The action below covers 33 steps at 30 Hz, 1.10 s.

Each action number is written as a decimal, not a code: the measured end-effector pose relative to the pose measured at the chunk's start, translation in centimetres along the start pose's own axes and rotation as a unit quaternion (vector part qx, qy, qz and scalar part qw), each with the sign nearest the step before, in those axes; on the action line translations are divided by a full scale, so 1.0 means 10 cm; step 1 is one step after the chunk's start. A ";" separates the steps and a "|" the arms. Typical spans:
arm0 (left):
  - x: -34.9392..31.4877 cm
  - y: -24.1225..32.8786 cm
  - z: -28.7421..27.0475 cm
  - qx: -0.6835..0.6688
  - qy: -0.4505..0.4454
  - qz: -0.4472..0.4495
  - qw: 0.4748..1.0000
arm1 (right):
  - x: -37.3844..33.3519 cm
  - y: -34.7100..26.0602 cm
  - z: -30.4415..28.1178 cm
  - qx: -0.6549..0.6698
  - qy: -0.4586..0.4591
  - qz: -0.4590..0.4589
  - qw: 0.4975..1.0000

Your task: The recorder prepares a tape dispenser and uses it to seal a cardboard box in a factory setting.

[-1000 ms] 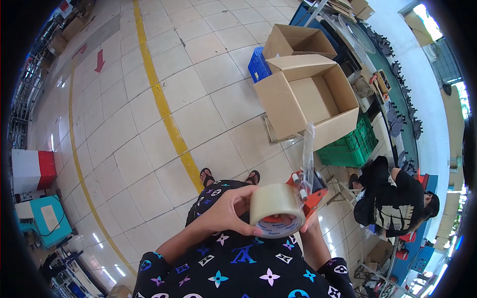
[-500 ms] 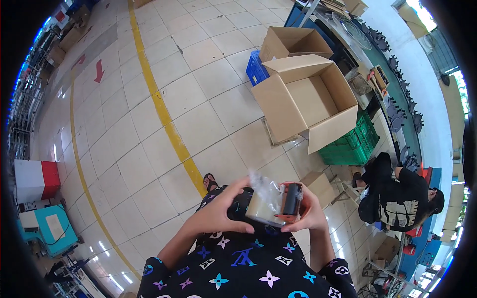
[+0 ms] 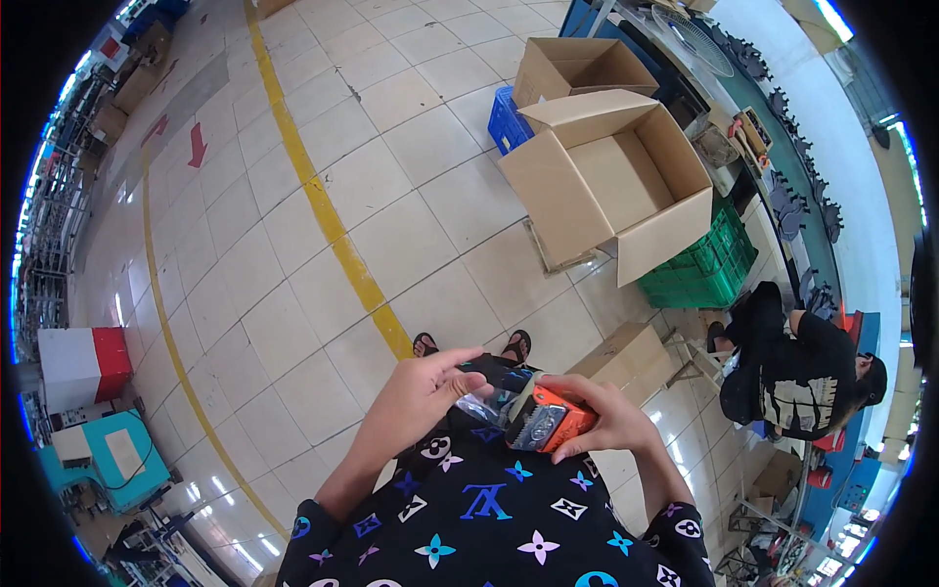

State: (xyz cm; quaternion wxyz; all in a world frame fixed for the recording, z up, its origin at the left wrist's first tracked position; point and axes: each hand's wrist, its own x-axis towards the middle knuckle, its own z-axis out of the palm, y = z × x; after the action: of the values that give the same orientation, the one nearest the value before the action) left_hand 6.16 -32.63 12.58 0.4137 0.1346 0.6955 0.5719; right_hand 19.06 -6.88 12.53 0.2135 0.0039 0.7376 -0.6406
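looks like a loose-tape handling step; right hand (image 3: 618,419) pinches orange tape dispenser (image 3: 554,423) mid-air before the shirt (image 3: 445,519); left hand (image 3: 416,399) has fingers bent at clear tape (image 3: 473,411), can't tell if pinching; next move seems to call for a steady dispenser grip

Near are one left hand (image 3: 423,399), one right hand (image 3: 608,419), one tape dispenser (image 3: 554,421) and two sandals (image 3: 424,344) (image 3: 517,344). Beyond the right hand is one carton (image 3: 634,364). Far right: two open cartons (image 3: 558,191) (image 3: 543,73), one blue crate (image 3: 507,119), one green crate (image 3: 699,274), one fan (image 3: 693,43). Nearer right, one other person (image 3: 804,377). Left: two yellow lines (image 3: 333,227) (image 3: 176,352), two red arrows (image 3: 198,145) (image 3: 155,128), one teal machine (image 3: 112,460).
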 end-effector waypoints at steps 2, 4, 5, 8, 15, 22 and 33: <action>0.04 -0.01 -0.10 -0.033 -0.031 -0.036 0.998 | -0.01 0.00 0.00 -0.001 -0.011 0.018 1.000; 0.09 -0.02 -0.22 -0.069 -0.080 -0.090 0.990 | -0.02 -0.01 -0.03 0.008 0.013 0.036 0.999; 0.12 -0.01 -0.25 -0.070 -0.079 -0.090 0.990 | -0.02 0.01 -0.03 0.008 0.012 0.036 0.999; 0.21 0.00 -0.32 -0.051 -0.096 -0.059 0.992 | -0.01 -0.01 -0.02 0.069 0.027 0.062 0.995; 0.53 0.05 -0.13 -0.170 0.029 0.050 0.984 | 0.03 0.26 -0.07 0.159 0.034 0.008 0.987; 0.70 0.13 -0.15 -0.229 0.051 0.050 0.971 | -0.08 0.28 -0.11 0.214 0.048 0.024 0.975; 0.72 0.18 -0.22 -0.250 0.056 0.052 0.965 | -0.28 -0.03 -0.22 0.022 0.056 0.000 0.998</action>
State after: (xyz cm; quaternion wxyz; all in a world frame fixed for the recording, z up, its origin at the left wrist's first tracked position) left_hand -0.41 -28.87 11.18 0.3643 0.0310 0.5446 0.7548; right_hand 20.82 -4.11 13.85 0.1711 0.0444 0.7342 -0.6556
